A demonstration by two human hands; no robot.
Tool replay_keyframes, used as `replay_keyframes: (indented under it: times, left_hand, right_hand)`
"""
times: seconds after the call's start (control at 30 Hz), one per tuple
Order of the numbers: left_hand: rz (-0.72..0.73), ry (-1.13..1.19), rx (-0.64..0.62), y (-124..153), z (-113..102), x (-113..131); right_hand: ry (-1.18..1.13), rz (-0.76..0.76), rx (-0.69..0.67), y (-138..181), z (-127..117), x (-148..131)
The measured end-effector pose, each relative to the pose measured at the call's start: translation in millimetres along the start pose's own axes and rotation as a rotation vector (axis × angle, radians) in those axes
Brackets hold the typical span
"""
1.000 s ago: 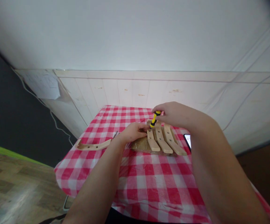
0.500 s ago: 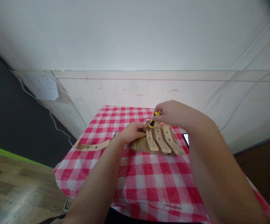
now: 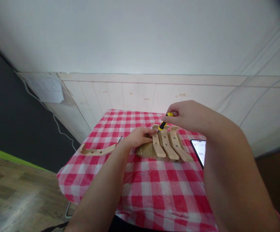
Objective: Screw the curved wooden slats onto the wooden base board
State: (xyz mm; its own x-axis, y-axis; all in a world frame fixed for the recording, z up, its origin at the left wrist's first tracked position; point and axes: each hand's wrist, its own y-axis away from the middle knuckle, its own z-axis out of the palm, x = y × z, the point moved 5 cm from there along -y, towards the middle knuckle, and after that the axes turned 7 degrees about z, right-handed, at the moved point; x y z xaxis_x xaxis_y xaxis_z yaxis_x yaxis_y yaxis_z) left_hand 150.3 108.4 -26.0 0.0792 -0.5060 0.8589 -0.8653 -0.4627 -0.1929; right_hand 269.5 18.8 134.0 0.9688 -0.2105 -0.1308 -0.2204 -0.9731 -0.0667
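Observation:
My right hand (image 3: 188, 115) is closed round a yellow and black screwdriver (image 3: 165, 121), its tip down on the far end of the leftmost of three curved wooden slats (image 3: 168, 145). The slats lie side by side across a brown piece (image 3: 145, 149) on the red and white checked tablecloth (image 3: 159, 190). My left hand (image 3: 138, 137) rests against the left edge of that slat, fingers bent and pressed to the wood, steadying it.
A separate curved wooden slat with holes (image 3: 96, 150) lies at the table's left edge, small metal parts (image 3: 119, 139) beside it. A phone with a lit screen (image 3: 200, 151) lies to the right of the slats. A white panelled wall (image 3: 140, 93) stands behind.
My right hand has lifted and swung a little to the right, tilting the screwdriver handle away from upright. More of the phone shows. My left hand has stayed in place.

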Motion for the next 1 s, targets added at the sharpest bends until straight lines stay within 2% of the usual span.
replay_keyframes:
  times: [0.23, 0.4, 0.47, 0.53, 0.6, 0.67, 0.73, 0.87, 1.0]
  left_hand:
    - [0.012, -0.008, -0.003, -0.4, 1.2, 3.2]
    - [0.021, -0.122, 0.047, 4.1, -4.0, 19.0]
    - [0.021, -0.128, 0.153, 7.6, -15.8, 28.1]
    - [0.005, -0.098, 0.335, 13.6, -34.3, 35.2]
    - [-0.023, -0.021, 0.51, 22.1, -52.6, 39.1]
    - [-0.027, 0.098, 0.608, 30.4, -65.4, 41.3]
    - [-0.02, 0.208, 0.595, 36.0, -70.7, 42.9]
    - [-0.052, 0.325, 0.351, 38.9, -64.2, 41.1]
    - [-0.028, 0.349, 0.301, 37.1, -61.9, 34.6]
  right_hand:
    - [0.019, -0.035, 0.023, -2.8, 4.1, 0.5]
    - [-0.007, -0.087, 0.033, -5.3, 6.5, -3.2]
    - [-0.031, -0.089, 0.019, -6.6, 8.1, -3.7]
    - [-0.05, -0.086, 0.004, -7.2, 10.0, -3.8]
    - [-0.063, -0.107, 0.006, -6.7, 11.8, -5.5]
    - [-0.084, -0.149, 0.023, -5.4, 13.4, -9.3]
    - [-0.115, -0.199, 0.044, -4.2, 15.4, -15.0]
    - [-0.181, -0.296, 0.093, -3.7, 19.0, -30.1]
    - [-0.256, -0.359, 0.144, -1.2, 18.5, -44.3]
